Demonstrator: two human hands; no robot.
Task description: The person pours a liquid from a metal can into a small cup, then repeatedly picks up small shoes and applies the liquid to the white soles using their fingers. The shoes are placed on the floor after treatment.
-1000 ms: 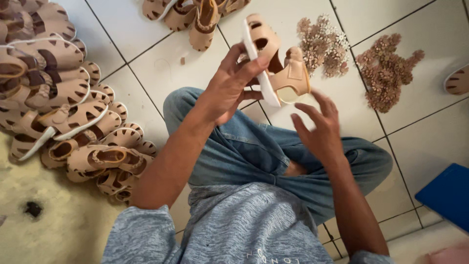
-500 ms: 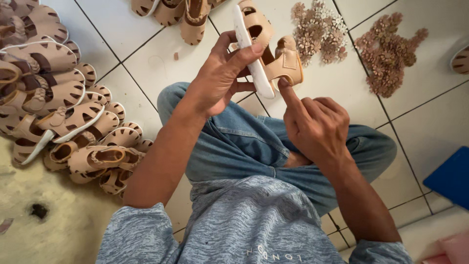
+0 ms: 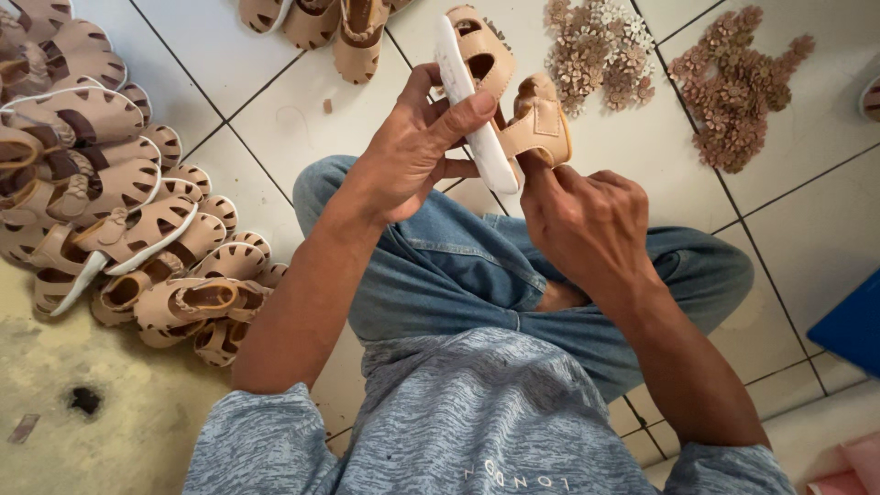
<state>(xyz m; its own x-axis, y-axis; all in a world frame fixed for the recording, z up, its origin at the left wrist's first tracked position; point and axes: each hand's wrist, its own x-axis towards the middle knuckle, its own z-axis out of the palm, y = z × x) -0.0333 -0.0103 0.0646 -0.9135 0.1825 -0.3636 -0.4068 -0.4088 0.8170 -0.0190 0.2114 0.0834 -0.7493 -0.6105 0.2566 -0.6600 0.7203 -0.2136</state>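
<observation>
Our left hand has its fingers clamped on the white sole of a beige child's sandal, held on edge, probably so the upper faces the right hand, whose fingers pinch the heel strap at the sandal's 5 o'clock. It sits in the air above our jeans; a sandal pile lies at 9 o'clock on the tiled floor, and two heaps of small flower trims at 2 o'clock. A blue flat thing shows at 4 o'clock, no label readable.
</observation>
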